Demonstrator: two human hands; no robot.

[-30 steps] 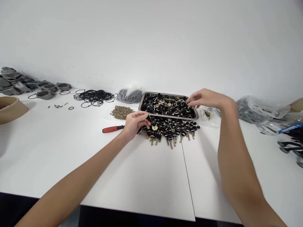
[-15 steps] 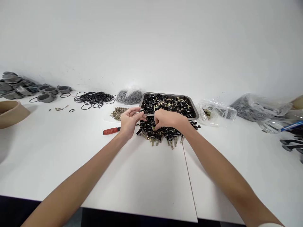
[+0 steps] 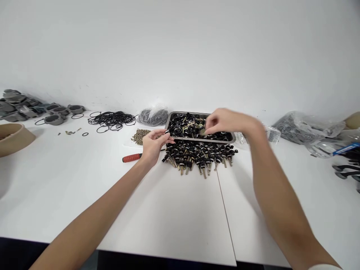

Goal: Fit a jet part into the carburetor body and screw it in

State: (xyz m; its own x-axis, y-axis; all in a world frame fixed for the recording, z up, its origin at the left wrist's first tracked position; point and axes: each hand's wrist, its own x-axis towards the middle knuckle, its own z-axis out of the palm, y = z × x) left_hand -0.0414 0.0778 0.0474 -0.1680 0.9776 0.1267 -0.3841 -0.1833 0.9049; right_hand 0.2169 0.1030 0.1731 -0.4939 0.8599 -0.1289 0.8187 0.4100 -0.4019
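A metal tray full of small black and brass parts stands at the back of the white table. In front of it lies a heap of black-headed parts with brass stems. My left hand rests at the heap's left end, fingers pinched on a small black part near the tray's front left corner. My right hand hovers over the tray's middle, its fingers pinched on a small pale round piece.
A red-handled screwdriver lies left of my left hand. Behind it are a pile of small brass pieces, a tangle of black O-rings, a clear bag of dark parts and grey ring-shaped castings. More plastic bags lie at the right.
My right hand reached into the tray, came back to meet my left hand at the heap, and has now risen over the tray again. My left hand has barely shifted.
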